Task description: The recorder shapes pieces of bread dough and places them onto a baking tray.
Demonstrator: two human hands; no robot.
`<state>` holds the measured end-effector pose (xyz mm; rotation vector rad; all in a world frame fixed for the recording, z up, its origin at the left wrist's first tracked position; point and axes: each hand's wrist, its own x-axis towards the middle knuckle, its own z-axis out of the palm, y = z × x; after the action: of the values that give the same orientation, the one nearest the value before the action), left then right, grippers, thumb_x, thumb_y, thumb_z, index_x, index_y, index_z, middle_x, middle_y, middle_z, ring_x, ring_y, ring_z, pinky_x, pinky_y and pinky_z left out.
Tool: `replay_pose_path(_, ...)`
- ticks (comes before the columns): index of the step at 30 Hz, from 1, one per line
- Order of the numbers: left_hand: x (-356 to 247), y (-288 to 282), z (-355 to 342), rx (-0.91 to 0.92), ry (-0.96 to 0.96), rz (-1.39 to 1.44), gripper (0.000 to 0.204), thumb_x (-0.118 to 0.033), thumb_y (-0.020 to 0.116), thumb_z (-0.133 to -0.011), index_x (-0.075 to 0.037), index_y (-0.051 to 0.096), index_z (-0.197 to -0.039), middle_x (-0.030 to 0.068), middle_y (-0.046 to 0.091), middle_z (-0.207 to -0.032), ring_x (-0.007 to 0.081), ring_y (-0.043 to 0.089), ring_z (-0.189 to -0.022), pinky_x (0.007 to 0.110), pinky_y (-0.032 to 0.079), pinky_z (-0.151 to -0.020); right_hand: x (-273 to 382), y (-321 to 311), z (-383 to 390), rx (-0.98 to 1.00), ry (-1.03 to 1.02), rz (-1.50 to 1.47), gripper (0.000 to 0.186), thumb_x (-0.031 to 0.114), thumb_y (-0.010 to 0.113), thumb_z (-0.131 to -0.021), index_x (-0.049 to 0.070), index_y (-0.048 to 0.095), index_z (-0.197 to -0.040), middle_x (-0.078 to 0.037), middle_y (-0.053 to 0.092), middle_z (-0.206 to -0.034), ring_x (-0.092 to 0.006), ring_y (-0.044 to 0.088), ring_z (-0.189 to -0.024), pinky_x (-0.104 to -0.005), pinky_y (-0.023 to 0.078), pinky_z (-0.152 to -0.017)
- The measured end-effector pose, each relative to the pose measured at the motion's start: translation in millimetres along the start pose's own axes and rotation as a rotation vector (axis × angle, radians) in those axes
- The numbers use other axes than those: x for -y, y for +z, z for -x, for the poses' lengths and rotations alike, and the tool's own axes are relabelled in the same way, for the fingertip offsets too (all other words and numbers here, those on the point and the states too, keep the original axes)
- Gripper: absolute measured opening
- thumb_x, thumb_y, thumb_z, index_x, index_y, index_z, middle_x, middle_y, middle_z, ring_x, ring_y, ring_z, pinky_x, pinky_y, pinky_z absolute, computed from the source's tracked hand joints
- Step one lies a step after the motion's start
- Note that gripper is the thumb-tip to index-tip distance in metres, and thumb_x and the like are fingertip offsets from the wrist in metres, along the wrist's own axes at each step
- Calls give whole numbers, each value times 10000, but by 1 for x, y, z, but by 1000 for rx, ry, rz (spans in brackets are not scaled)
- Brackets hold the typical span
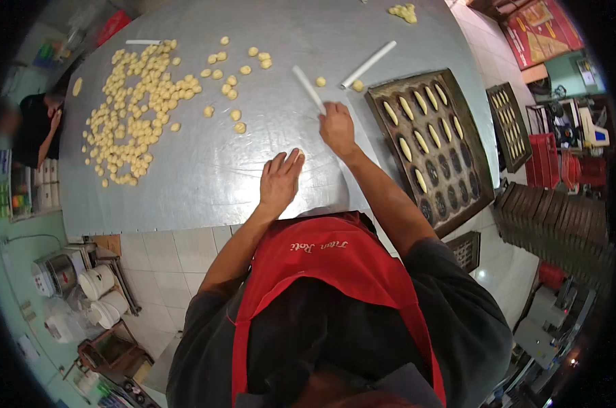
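My left hand (280, 178) lies flat on the grey metal table (206, 170), palm down, fingers spread, with a small bit of pale dough just showing at its fingertips. My right hand (336, 126) rests on the table a little farther out, its fingers at the near end of a thin white stick (308, 88). Whether it grips the stick is not clear. A second white stick (369, 64) lies beyond. To the right sits a dark baking tray (481, 170) with oval moulds, several filled with elongated dough pieces (417, 129).
Many small dough balls (134, 102) are scattered over the table's far left, with a few more at the far edge (403, 11). Another filled tray (508, 126) and stacked trays (553, 224) stand at right. A person (36, 126) is at the far left. White buckets (100, 292) sit on the tiled floor.
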<state>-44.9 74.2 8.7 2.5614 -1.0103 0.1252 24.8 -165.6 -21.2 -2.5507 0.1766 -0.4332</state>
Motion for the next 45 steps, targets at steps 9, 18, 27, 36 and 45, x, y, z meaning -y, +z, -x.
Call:
replay_pose_path(9, 65, -11, -34, -132, -233, -94, 776, -412, 570, -1066, -65, 327, -1715, 283, 260, -1766, 476, 225, -1640, 581, 142, -1345, 33, -18, 48, 210, -582, -184, 416, 113, 706, -947, 27, 695, -1353, -139, 708, -1250, -347, 633, -1170, -485, 496, -1025)
replay_pose_path(18, 20, -25, 39, 212, -35, 9, 680, -361, 554, -1088, -70, 400, -1683, 156, 338, -1771, 334, 289, -1650, 539, 189, -1339, 35, -38, 110, 556, -86, -175, 486, 203, 880, -818, 59, 695, -1244, -176, 702, -1208, -396, 629, -1126, -481, 521, -913)
replay_pose_path(27, 23, -14, 20, 58, -81, 267, 568, -168, 654, -1018, 54, 530, -1526, 227, 565, -1503, 384, 540, -1412, 456, 431, -1220, 72, -20, 107, 193, -435, 124, 546, 83, 627, -904, 63, 641, -1449, -99, 657, -1408, -341, 603, -1234, -492, 484, -1023)
replay_pose_path(36, 43, -50, 38, 111, 44, 402, 344, -101, 707, -939, 22, 669, -1258, 190, 641, -1330, 378, 605, -1264, 464, 493, -1104, 99, 24, 53, 565, -90, 33, 315, 143, 728, -842, 62, 770, -1144, -90, 733, -1172, -334, 634, -1105, -574, 459, -990)
replay_pose_path(45, 195, -77, 2, -225, -421, 222, 264, -215, 779, -922, -20, 731, -1093, 200, 707, -1109, 415, 663, -1047, 523, 541, -931, 150, 5, 88, 194, -398, 239, 556, 294, 742, -935, -17, 606, -1375, -247, 546, -1479, -451, 518, -1354, -586, 401, -1147)
